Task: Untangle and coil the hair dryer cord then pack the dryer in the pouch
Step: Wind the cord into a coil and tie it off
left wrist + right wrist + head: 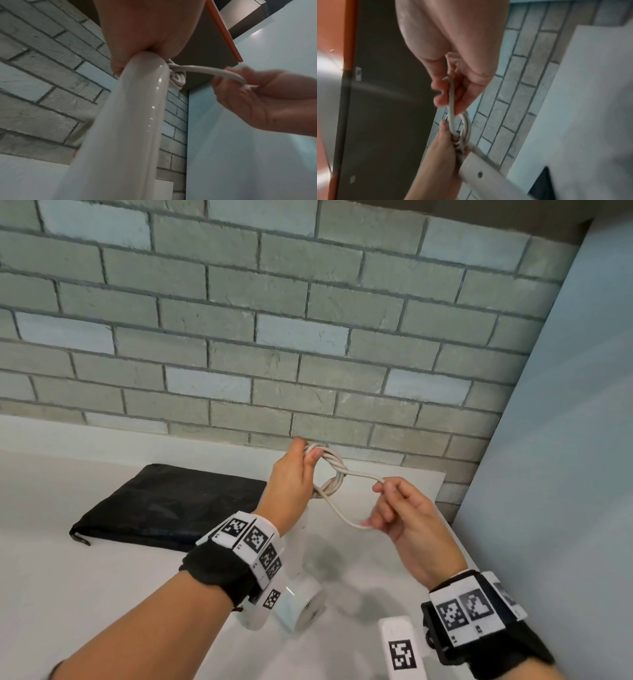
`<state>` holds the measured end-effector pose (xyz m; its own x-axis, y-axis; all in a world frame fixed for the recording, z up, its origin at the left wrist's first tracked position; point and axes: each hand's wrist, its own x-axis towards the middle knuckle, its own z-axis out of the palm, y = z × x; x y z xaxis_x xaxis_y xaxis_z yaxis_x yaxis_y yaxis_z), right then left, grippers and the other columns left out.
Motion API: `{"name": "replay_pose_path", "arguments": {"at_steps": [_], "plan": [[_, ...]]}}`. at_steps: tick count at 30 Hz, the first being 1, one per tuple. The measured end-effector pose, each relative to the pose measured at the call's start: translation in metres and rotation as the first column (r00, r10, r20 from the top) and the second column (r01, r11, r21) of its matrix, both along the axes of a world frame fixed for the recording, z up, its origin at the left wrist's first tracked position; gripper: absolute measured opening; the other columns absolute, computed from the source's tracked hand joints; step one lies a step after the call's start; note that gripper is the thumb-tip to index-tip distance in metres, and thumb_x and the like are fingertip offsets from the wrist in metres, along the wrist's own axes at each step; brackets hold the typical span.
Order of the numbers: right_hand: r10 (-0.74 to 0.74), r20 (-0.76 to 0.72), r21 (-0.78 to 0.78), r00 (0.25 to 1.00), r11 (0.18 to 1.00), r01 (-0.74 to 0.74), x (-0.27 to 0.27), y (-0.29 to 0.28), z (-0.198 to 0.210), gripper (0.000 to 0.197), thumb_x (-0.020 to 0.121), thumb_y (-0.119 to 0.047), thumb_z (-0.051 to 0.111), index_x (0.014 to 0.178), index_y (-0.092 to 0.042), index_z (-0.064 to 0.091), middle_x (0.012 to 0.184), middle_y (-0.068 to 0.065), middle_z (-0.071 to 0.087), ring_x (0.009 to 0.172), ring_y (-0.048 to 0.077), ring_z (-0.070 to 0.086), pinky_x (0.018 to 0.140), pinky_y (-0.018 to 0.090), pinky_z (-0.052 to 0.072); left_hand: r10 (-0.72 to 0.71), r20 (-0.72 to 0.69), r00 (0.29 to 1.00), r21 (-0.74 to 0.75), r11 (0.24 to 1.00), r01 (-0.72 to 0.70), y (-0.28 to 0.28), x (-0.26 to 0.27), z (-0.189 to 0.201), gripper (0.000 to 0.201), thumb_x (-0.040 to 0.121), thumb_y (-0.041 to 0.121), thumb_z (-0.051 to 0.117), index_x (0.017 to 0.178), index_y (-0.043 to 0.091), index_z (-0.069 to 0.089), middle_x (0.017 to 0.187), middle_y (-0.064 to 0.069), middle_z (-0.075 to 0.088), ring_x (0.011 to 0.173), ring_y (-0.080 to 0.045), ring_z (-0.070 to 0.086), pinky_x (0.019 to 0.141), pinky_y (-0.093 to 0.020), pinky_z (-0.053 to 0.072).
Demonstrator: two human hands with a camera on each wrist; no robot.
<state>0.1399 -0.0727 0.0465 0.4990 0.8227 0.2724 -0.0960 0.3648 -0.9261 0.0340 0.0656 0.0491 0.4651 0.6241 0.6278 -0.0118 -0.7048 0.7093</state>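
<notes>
My left hand point(298, 474) is raised above the counter and grips the coiled white cord point(330, 470) together with the top of the white hair dryer's handle point(128, 121). The dryer hangs down under my left wrist, its grilled head point(303, 609) just over the counter. My right hand point(394, 508) pinches a loose loop of the cord point(363, 475) that leads out of the coil to the right. In the right wrist view the cord point(451, 97) runs between my fingers to the coil point(466, 128) and the handle point(488, 173). The black pouch point(164, 505) lies flat to the left.
A white counter point(68, 577) runs under both arms. A grey brick wall point(274, 337) closes the back and a pale blue panel point(565, 440) closes the right side. The pouch's zipper pull point(80, 539) points toward the front left.
</notes>
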Motion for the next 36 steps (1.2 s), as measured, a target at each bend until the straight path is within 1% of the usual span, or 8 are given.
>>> {"name": "replay_pose_path", "arguments": {"at_steps": [6,14,18,21,25,30,33,36], "plan": [[-0.178,0.201,-0.102,0.963,0.974,0.201,0.011,-0.009,0.013,0.022,0.092,-0.019,0.047,0.074,-0.009,0.056,0.044,-0.01,0.025,0.04,0.007,0.019,0.039,0.018,0.019,-0.058,-0.008,0.998,-0.024,0.998,0.058,-0.004,0.004,0.002,0.02,0.097,0.026,0.032,0.086,0.01,0.037,0.066,0.005,0.045,0.053,-0.005,0.047,0.043,-0.007,0.04],[0.154,0.005,0.042,0.988,0.987,-0.154,0.005,-0.024,0.038,0.032,0.076,-0.025,0.052,0.102,-0.008,0.059,0.057,-0.002,0.055,0.05,0.011,0.052,0.045,0.02,0.045,-0.132,-0.031,0.991,-0.035,0.991,0.131,-0.006,0.001,0.009,0.019,0.098,0.026,0.029,0.088,0.012,0.036,0.065,0.007,0.047,0.052,0.012,0.051,0.047,-0.006,0.04],[0.141,0.004,0.027,0.99,0.99,-0.141,0.009,-0.021,0.038,0.031,0.084,-0.018,0.043,0.112,-0.01,0.056,0.063,-0.004,0.057,0.035,0.003,0.031,0.038,0.014,0.023,-0.146,-0.017,0.989,-0.047,0.988,0.145,-0.008,0.002,0.008,0.017,0.098,0.024,0.03,0.089,0.012,0.036,0.065,0.007,0.046,0.051,0.013,0.05,0.045,-0.005,0.038],[-0.079,0.106,-0.038,0.991,0.996,0.084,0.013,-0.019,0.041,0.024,0.094,-0.01,0.036,0.099,-0.012,0.06,0.059,-0.001,0.047,0.033,0.001,0.025,0.036,0.012,0.02,-0.125,-0.012,0.992,-0.043,0.991,0.124,-0.002,0.005,0.004,0.016,0.098,0.027,0.03,0.088,0.016,0.037,0.072,0.006,0.046,0.056,0.011,0.048,0.051,-0.008,0.039],[-0.42,0.709,0.094,0.566,0.852,0.514,0.009,-0.018,0.04,0.018,0.094,-0.016,0.041,0.09,-0.015,0.058,0.058,-0.002,0.051,0.046,0.003,0.045,0.047,0.011,0.034,-0.039,-0.059,0.998,0.016,0.999,0.04,0.004,0.007,-0.001,0.017,0.097,0.032,0.029,0.095,0.017,0.038,0.099,-0.003,0.04,0.073,0.0,0.043,0.069,-0.014,0.038],[-0.403,0.691,0.049,0.6,0.855,0.517,0.016,-0.017,0.044,0.016,0.091,-0.019,0.049,0.087,-0.012,0.062,0.048,-0.008,0.047,0.054,0.017,0.041,0.054,0.029,0.035,-0.002,-0.065,0.998,0.037,0.999,0.004,0.008,0.006,-0.001,0.015,0.097,0.03,0.03,0.095,0.017,0.038,0.096,-0.002,0.039,0.07,-0.002,0.041,0.061,-0.006,0.038],[-0.35,0.81,0.028,0.471,0.825,0.564,0.029,-0.013,0.031,0.013,0.088,-0.011,0.053,0.083,-0.009,0.065,0.06,-0.003,0.057,0.063,0.021,0.05,0.059,0.023,0.037,-0.042,-0.007,0.999,-0.108,0.993,0.041,0.01,0.003,0.001,0.016,0.097,0.031,0.031,0.089,0.02,0.039,0.07,0.002,0.042,0.058,-0.01,0.04,0.05,-0.017,0.035],[-0.251,0.884,0.012,0.394,0.855,0.518,0.031,-0.009,0.006,0.028,0.085,0.007,0.046,0.1,-0.008,0.065,0.087,0.007,0.062,0.074,0.02,0.056,0.066,0.008,0.037,-0.055,0.029,0.998,-0.182,0.981,0.059,0.005,-0.001,0.002,0.022,0.097,0.031,0.032,0.077,0.033,0.038,0.068,0.005,0.042,0.061,-0.01,0.042,0.053,-0.022,0.036]]}}
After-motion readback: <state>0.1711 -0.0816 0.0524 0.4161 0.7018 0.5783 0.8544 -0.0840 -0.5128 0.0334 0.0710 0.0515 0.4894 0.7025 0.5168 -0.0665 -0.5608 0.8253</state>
